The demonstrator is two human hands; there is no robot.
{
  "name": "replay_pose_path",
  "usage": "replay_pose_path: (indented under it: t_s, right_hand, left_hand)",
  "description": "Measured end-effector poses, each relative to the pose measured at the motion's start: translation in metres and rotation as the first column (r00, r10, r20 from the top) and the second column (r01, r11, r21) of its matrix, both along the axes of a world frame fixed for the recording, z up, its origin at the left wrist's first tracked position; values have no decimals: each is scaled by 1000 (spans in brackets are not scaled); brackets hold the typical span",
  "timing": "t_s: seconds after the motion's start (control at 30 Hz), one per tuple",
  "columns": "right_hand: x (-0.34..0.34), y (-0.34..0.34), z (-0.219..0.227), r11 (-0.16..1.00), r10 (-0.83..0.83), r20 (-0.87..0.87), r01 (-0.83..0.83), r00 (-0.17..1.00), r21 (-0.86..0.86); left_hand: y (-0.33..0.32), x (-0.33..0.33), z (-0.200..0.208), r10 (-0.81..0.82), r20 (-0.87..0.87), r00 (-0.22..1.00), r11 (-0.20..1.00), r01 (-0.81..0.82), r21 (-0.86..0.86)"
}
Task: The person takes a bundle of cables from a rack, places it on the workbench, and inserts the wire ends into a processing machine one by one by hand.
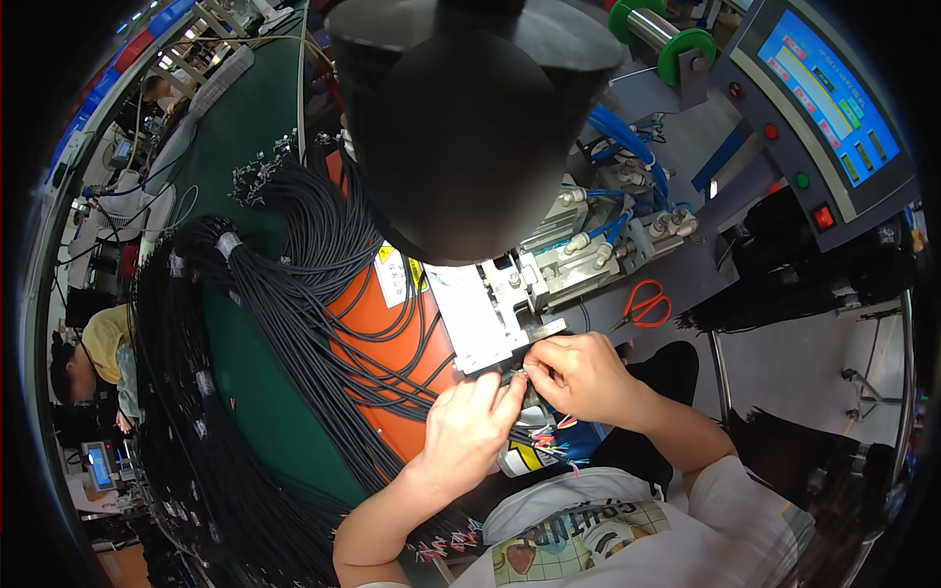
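Observation:
My left hand (469, 428) is closed in a pinch at the front of a metal machine fixture (475, 318), and a black cable seems to run into its fingers. Beside it, my right hand (586, 380) is pinched too, its fingertips nearly meeting the left ones. Whatever lies between the right fingertips is tiny and mostly hidden; only a small pale and reddish speck shows. Just below the hands, several stripped cable ends (561, 446) fan out in coloured wires. A large bundle of black cables (284, 323) lies to the left over an orange mat (377, 338).
Red-handled scissors (647, 304) lie right of the fixture. A dark round lamp or scope head (470, 137) blocks the upper middle. A touchscreen panel (828, 93) stands upper right, with cable bundles (804, 265) hanging beneath. A green tabletop (240, 412) extends left; another person (103, 358) is beyond.

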State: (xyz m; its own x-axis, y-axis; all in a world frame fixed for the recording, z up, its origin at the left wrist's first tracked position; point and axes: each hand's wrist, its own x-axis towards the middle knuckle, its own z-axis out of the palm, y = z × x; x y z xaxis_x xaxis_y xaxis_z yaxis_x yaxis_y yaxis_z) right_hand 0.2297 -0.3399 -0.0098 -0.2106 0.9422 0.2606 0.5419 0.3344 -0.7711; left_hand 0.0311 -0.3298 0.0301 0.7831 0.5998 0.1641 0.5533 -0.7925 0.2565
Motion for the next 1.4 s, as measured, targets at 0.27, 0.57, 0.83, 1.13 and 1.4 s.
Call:
replay_pose_path:
  t_s: [0.27,0.57,0.83,1.13,1.4]
  right_hand:
    - [6,-16,-4,971,-79,-192,33,978,-235]
    - [12,-28,3,975,213,-269,-223,939,-5]
    - [2,-28,10,974,110,-503,-194,857,-116]
    - [-13,-34,4,917,-185,-778,-179,600,-356]
    - [2,-22,8,775,-228,-808,-401,544,-488]
  left_hand:
    - [-7,-31,-12,218,200,955,976,-211,-52]
    - [-4,-19,3,151,308,939,966,-74,-249]
    - [-1,-14,11,39,368,929,931,100,-350]
    - [-6,-5,0,195,447,873,916,1,-402]
    - [-1,-2,-4,-26,449,893,993,74,-90]
